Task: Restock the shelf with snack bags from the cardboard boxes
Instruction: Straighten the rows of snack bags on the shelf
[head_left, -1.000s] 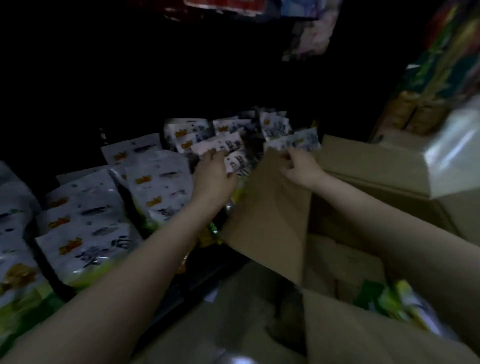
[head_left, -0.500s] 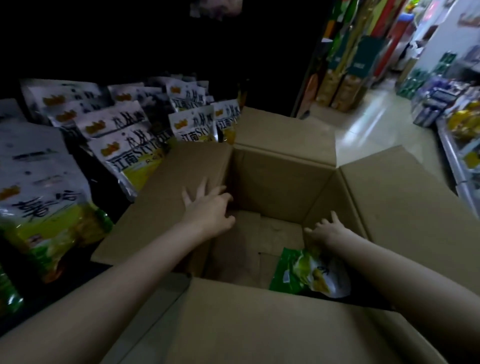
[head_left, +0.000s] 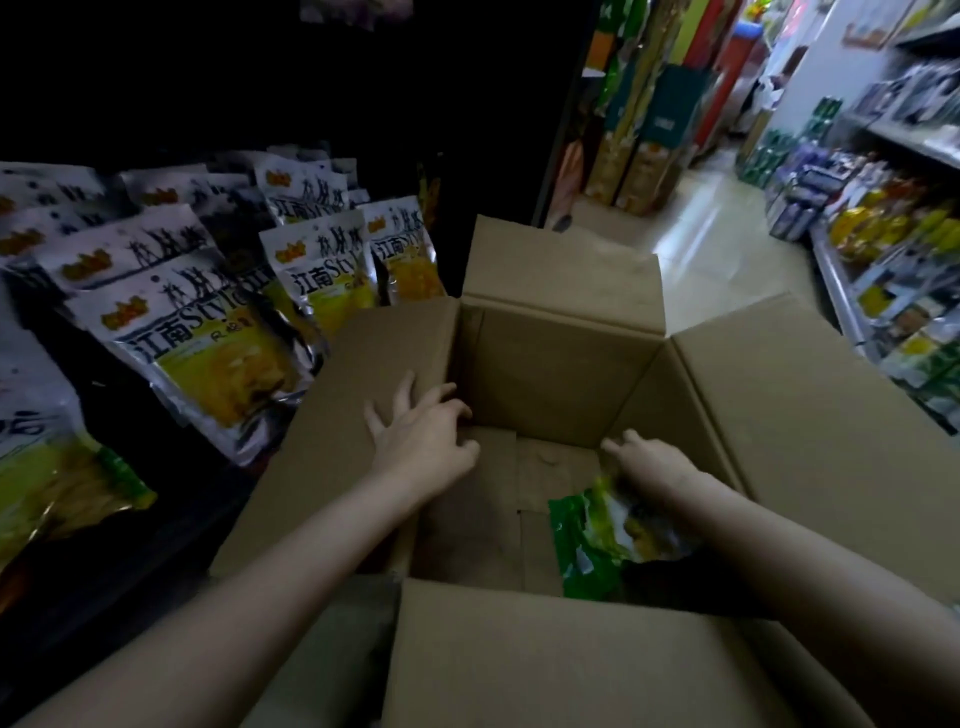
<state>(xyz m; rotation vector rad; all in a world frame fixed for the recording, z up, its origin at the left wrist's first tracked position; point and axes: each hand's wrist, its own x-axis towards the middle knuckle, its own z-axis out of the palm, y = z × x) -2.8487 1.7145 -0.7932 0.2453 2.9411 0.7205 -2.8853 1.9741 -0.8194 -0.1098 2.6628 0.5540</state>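
Dim shop aisle, with a dark shelf (head_left: 156, 457) at left and brighter stocked racks (head_left: 893, 249) far off to the right. One open cardboard box (head_left: 545, 364) sits below the camera, all four flaps folded outward. Two hands are in view. On the box's left flap lies the left hand (head_left: 421, 436), its fingers (head_left: 402, 389) spread and relaxed, gripping nothing, their tips just short of the flap's inner fold. Down inside the box, the right hand (head_left: 652, 460) rests on the single green and yellow snack bag (head_left: 602, 535) left there; the bag lies under and behind its fingertips (head_left: 615, 444), against the right wall, but whether the fingers actually clasp it I cannot tell. Beyond the left fingers, about eight white and yellow bags (head_left: 208, 343) can be counted leaning in rows on the shelf, with more lost in the dark. Compared with half a second ago, both hands sit much as they did, the bag has not visibly shifted, and the camera has barely turned.
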